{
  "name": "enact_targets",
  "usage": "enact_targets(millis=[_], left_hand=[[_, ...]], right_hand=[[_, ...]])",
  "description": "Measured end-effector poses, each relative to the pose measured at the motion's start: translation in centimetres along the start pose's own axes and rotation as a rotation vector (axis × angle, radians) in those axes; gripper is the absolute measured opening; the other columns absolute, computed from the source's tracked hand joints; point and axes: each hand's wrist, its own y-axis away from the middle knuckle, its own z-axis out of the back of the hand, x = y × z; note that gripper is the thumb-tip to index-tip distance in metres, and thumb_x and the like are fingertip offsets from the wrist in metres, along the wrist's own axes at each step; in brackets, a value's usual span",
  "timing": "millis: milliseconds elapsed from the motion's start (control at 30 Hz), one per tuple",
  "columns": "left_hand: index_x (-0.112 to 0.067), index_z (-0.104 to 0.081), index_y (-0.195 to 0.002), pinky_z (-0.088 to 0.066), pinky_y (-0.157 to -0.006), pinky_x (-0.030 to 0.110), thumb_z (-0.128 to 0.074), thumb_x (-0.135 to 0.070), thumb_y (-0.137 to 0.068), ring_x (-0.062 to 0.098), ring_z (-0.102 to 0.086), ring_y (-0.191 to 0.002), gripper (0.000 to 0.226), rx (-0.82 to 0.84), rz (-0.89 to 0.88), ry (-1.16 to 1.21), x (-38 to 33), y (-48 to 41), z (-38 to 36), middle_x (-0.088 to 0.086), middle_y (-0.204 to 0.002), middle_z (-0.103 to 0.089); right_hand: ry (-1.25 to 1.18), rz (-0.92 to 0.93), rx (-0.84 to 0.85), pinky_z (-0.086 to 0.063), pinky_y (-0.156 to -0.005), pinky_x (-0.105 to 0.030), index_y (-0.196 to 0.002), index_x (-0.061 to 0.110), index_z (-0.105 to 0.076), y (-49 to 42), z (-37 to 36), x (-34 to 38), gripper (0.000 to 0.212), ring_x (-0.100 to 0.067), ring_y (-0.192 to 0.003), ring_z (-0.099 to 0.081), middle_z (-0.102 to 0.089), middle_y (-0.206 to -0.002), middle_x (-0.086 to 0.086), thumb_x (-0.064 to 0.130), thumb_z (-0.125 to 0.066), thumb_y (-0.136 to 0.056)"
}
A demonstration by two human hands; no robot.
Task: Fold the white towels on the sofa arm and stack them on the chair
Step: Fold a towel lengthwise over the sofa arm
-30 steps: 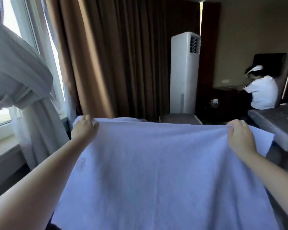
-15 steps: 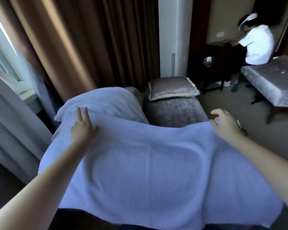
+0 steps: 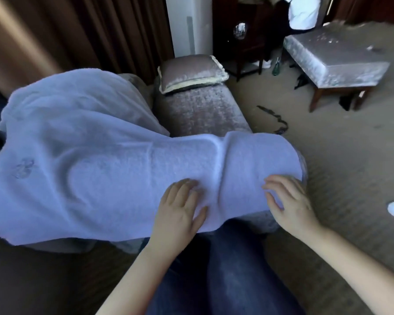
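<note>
A white towel (image 3: 123, 176) lies spread across the sofa arm (image 3: 268, 221), draped over its rounded right end. Behind it another white towel (image 3: 66, 110) is heaped over the sofa's back corner. My left hand (image 3: 180, 210) rests flat on the towel's near edge, fingers straight. My right hand (image 3: 289, 201) sits at the towel's right end, fingers spread and slightly bent, touching the cloth without gripping it. Neither hand holds anything.
The grey sofa seat (image 3: 200, 112) with a cushion (image 3: 191, 72) lies beyond the towel. A grey upholstered bench (image 3: 334, 57) stands at the far right, a person in white (image 3: 305, 12) behind it. A dark cable (image 3: 275, 119) lies on the carpet. Brown curtains hang at left.
The towel, held up by its top corners a second ago, now lies laid over the sofa arm. Both hands let go of the far edge and moved back to the near edge.
</note>
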Motion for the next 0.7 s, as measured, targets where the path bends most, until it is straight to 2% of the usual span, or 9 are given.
enact_targets(millis=[100,200,267,367,400,533,667,700], left_hand=[[-0.009,-0.053,-0.128,-0.031,-0.111,0.054,-0.062,-0.043,-0.089,0.036,-0.040,-0.136,0.053,0.041,-0.012,-0.058,-0.3,1.5,-1.6,0.015,-0.141,-0.048],[-0.012,-0.034,-0.147,-0.021,-0.116,0.057,-0.070,-0.059,-0.076,0.037,-0.024,-0.145,0.092,0.121,0.018,-0.164,-0.6,2.1,-2.7,0.016,-0.155,-0.031],[-0.012,-0.027,-0.151,-0.016,-0.117,0.058,-0.074,-0.055,-0.072,0.037,-0.018,-0.147,0.102,0.146,0.036,-0.220,-1.1,2.4,-3.3,0.017,-0.158,-0.023],[-0.011,-0.026,-0.151,-0.016,-0.116,0.059,-0.079,-0.020,-0.065,0.040,-0.017,-0.147,0.101,0.095,0.075,-0.268,-1.7,2.4,-3.9,0.018,-0.158,-0.020],[-0.010,-0.027,-0.150,-0.017,-0.116,0.060,-0.078,-0.016,-0.066,0.040,-0.018,-0.146,0.099,0.077,0.084,-0.257,-1.9,2.3,-4.0,0.019,-0.158,-0.021],[-0.008,-0.032,-0.146,-0.017,-0.115,0.062,-0.072,-0.039,-0.080,0.040,-0.017,-0.147,0.084,0.055,0.067,-0.135,-2.2,2.3,-3.2,0.020,-0.156,-0.026],[-0.010,-0.043,-0.126,-0.016,-0.117,0.056,-0.060,-0.042,-0.085,0.034,-0.020,-0.147,0.055,0.086,0.084,0.040,-2.4,2.4,-1.3,0.014,-0.156,-0.031],[-0.012,-0.045,-0.120,-0.018,-0.117,0.053,-0.058,-0.041,-0.086,0.033,-0.025,-0.146,0.046,0.088,0.084,0.056,-2.4,2.5,-0.8,0.012,-0.154,-0.035]], right_hand=[[0.125,0.051,0.073,-0.043,-0.096,-0.041,-0.101,0.006,-0.068,4.1,-0.3,-1.5,0.020,-0.028,-0.110,-0.059,-0.063,-0.117,-0.010,0.020,-0.062,-0.088],[0.246,0.098,0.163,-0.038,-0.107,-0.052,-0.125,0.006,-0.056,6.4,-1.5,-2.9,0.042,-0.026,-0.132,-0.046,-0.050,-0.138,-0.010,0.024,-0.064,-0.087],[0.308,0.112,0.169,-0.031,-0.112,-0.053,-0.136,0.010,-0.046,7.4,-2.7,-3.6,0.056,-0.024,-0.139,-0.036,-0.041,-0.144,-0.009,0.018,-0.067,-0.085],[0.373,0.150,0.095,-0.023,-0.117,-0.050,-0.139,0.011,-0.044,8.0,-4.2,-4.9,0.070,-0.022,-0.145,-0.026,-0.035,-0.149,-0.007,-0.005,-0.070,-0.076],[0.377,0.161,0.068,-0.022,-0.118,-0.049,-0.138,0.011,-0.046,7.9,-4.4,-5.2,0.070,-0.020,-0.146,-0.024,-0.036,-0.148,-0.006,-0.010,-0.068,-0.075],[0.300,0.144,-0.048,-0.028,-0.116,-0.045,-0.131,0.014,-0.050,6.9,-4.7,-4.5,0.047,-0.018,-0.139,-0.035,-0.047,-0.137,-0.003,-0.007,-0.046,-0.090],[0.280,0.158,-0.018,-0.033,-0.112,-0.046,-0.136,0.011,-0.047,6.9,-4.0,-4.8,0.064,-0.020,-0.135,-0.042,-0.046,-0.141,-0.003,-0.008,-0.057,-0.076],[0.264,0.157,-0.025,-0.036,-0.110,-0.046,-0.135,0.012,-0.049,6.7,-3.8,-4.8,0.059,-0.020,-0.133,-0.044,-0.048,-0.140,-0.003,-0.008,-0.055,-0.080]])
